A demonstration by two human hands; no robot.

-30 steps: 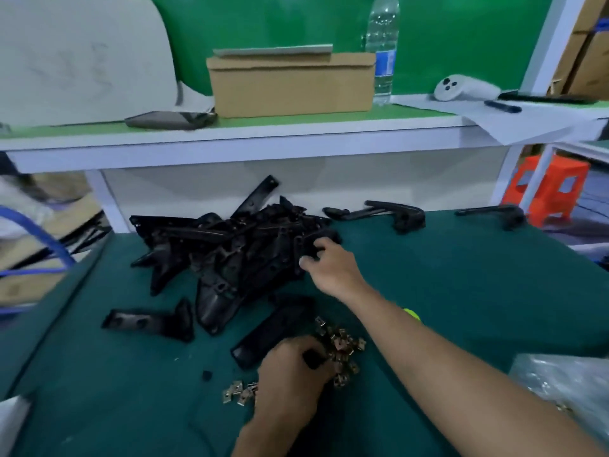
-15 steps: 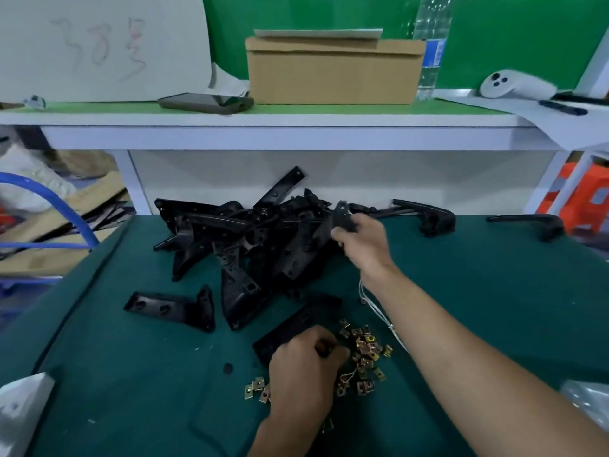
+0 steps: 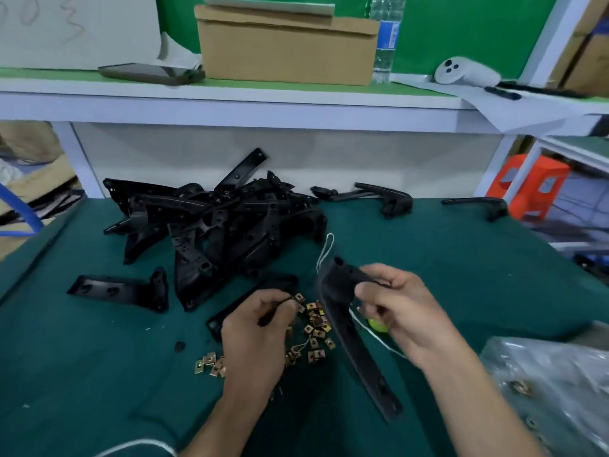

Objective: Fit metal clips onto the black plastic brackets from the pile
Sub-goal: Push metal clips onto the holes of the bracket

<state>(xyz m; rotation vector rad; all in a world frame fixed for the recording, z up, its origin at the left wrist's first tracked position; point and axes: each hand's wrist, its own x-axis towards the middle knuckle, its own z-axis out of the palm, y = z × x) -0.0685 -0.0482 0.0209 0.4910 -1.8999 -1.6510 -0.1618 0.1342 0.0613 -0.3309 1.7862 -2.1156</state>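
Observation:
A long black plastic bracket [image 3: 356, 341] hangs above the green mat, gripped near its upper end by my right hand [image 3: 395, 308]. My left hand [image 3: 260, 328] pinches one small brass-coloured metal clip [image 3: 299, 297] just left of the bracket. Under and between my hands lies a scatter of several metal clips [image 3: 316, 328]. The pile of black brackets [image 3: 217, 225] sits farther back on the mat, left of centre.
Loose brackets lie at the left [image 3: 122, 290] and along the back edge [image 3: 385, 197], [image 3: 478, 206]. A clear plastic bag [image 3: 553, 390] lies at the right front. A white shelf [image 3: 230, 107] above carries a cardboard box [image 3: 286, 44], phone and bottle.
My right hand has pulled a bracket out of the pile and brought it near, close to my left hand. My left hand has lifted one clip from the scatter.

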